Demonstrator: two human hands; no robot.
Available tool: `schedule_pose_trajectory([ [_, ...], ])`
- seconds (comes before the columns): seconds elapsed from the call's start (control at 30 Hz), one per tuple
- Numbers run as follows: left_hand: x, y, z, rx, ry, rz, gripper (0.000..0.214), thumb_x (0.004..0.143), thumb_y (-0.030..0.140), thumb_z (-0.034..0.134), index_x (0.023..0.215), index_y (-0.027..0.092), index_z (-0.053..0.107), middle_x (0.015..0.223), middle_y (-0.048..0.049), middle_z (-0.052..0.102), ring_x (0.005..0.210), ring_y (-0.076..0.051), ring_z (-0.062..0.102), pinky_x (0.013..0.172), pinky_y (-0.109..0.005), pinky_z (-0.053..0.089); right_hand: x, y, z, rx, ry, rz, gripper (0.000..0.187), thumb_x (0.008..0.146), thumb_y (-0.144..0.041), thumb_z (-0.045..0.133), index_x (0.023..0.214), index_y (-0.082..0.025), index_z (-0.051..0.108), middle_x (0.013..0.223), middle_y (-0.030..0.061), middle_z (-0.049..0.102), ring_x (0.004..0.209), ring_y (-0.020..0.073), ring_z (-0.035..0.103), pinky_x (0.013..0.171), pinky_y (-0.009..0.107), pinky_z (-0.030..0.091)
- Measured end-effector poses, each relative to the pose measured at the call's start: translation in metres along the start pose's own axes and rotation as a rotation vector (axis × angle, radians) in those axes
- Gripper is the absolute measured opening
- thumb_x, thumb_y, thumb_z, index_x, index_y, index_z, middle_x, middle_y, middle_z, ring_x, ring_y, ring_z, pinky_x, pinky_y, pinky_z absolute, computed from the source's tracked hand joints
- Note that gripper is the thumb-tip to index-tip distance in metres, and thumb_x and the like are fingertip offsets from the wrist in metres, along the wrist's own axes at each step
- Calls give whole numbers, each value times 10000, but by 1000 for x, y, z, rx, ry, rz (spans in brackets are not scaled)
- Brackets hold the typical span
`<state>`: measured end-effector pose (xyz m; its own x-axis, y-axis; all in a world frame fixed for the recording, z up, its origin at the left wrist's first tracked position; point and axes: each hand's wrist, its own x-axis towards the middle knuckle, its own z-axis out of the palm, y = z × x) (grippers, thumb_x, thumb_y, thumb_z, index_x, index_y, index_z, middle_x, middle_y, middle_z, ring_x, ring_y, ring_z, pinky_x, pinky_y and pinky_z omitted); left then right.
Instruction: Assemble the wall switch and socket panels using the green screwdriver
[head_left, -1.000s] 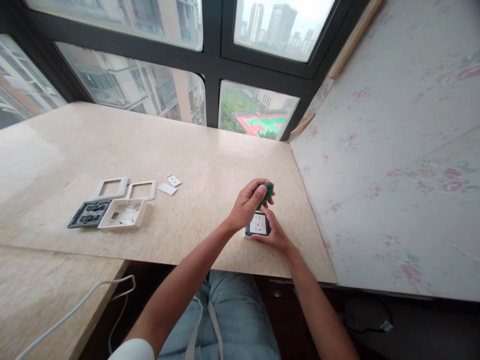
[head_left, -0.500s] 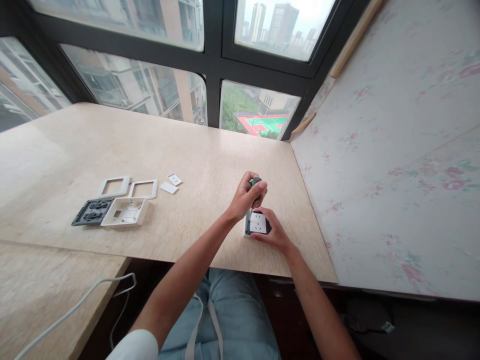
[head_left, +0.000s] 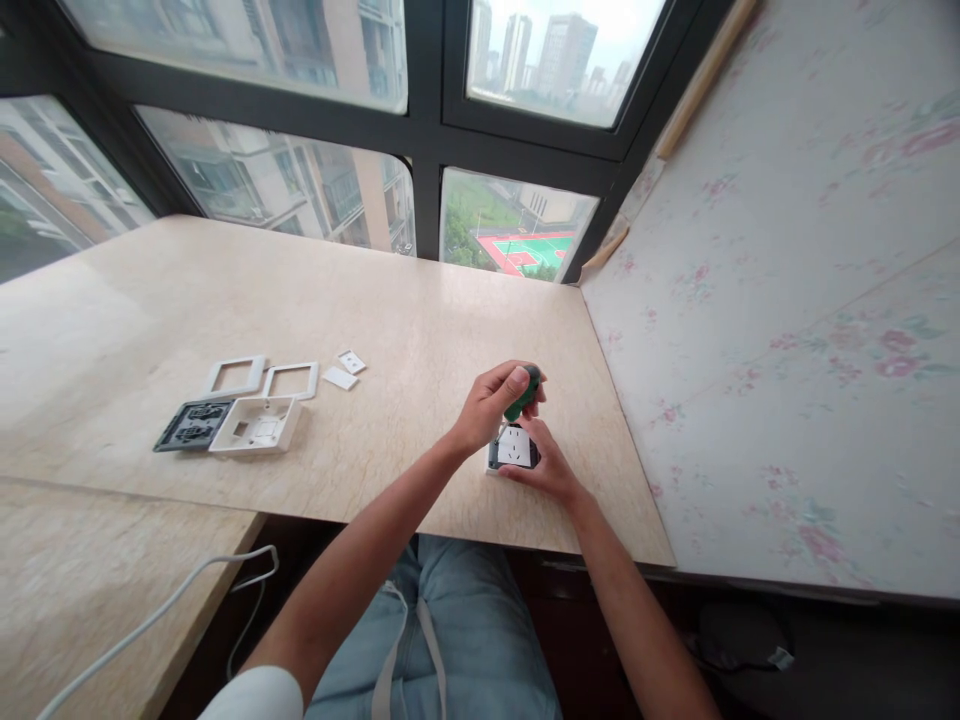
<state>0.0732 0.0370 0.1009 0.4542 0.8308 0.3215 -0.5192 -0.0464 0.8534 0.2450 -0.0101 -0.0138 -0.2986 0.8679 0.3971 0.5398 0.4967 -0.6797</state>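
My left hand (head_left: 491, 405) is closed round the green and black handle of a screwdriver (head_left: 521, 395). Its shaft slants down to the left side of a wall socket (head_left: 514, 446). That socket has a white face with several slots in a dark frame, on a white base lying on the countertop. My right hand (head_left: 551, 465) grips the socket from the right, thumb at the near edge and fingers at the far edge. The screwdriver's tip and the screw under it are too small to make out.
To the left lie a white mounting box (head_left: 257, 425), a dark socket back (head_left: 193, 425), two white frames (head_left: 234, 376) and two small white plates (head_left: 341, 378). A floral wall (head_left: 750, 330) bounds the countertop (head_left: 405, 320) on the right. A white cable (head_left: 161, 605) hangs at front left.
My left hand has turned about the screwdriver handle, which now leans further right. My right hand keeps its grip on the socket. The view has shifted slightly.
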Motion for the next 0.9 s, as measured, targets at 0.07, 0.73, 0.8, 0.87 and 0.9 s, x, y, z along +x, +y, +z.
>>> schedule_pose_trajectory([
  [0.07, 7, -5, -4, -89, 0, -21, 486, 867, 624, 579, 865, 139, 622, 653, -6, 580, 475, -76, 490, 437, -202, 357, 0, -1, 0, 16, -1, -5, 747, 747, -541, 774, 1377, -282, 466, 1288, 121, 590, 1208, 334, 548, 1019, 527, 463],
  [0.73, -6, 41, -29, 138, -3, 270, 409, 871, 517, 603, 664, 168, 551, 504, 44, 478, 417, -69, 396, 414, -198, 285, -1, 3, -1, 51, -53, 13, 906, 719, -552, 795, 1477, -279, 381, 1439, 148, 477, 1361, 350, 419, 1148, 560, 333],
  [0.8, -18, 41, -32, 412, -28, 289, 312, 837, 392, 675, 666, 166, 544, 567, 32, 516, 493, -75, 432, 476, -208, 322, -4, 5, -3, 79, -71, 29, 1010, 674, -574, 818, 1511, -285, 332, 1527, 146, 383, 1440, 360, 315, 1191, 568, 263],
  [0.87, -30, 38, -34, 655, -103, 301, 246, 820, 316, 672, 682, 173, 527, 620, 27, 524, 551, -87, 446, 532, -226, 350, -10, 7, -6, 125, -82, 74, 1073, 644, -573, 838, 1529, -292, 300, 1580, 137, 305, 1481, 359, 245, 1209, 564, 232],
  [0.9, -34, 36, -35, 754, -149, 313, 219, 820, 297, 650, 693, 177, 518, 637, 26, 519, 568, -92, 445, 551, -234, 356, -14, 8, -7, 151, -85, 105, 1071, 649, -560, 841, 1532, -296, 294, 1591, 132, 289, 1486, 353, 240, 1209, 560, 238],
])
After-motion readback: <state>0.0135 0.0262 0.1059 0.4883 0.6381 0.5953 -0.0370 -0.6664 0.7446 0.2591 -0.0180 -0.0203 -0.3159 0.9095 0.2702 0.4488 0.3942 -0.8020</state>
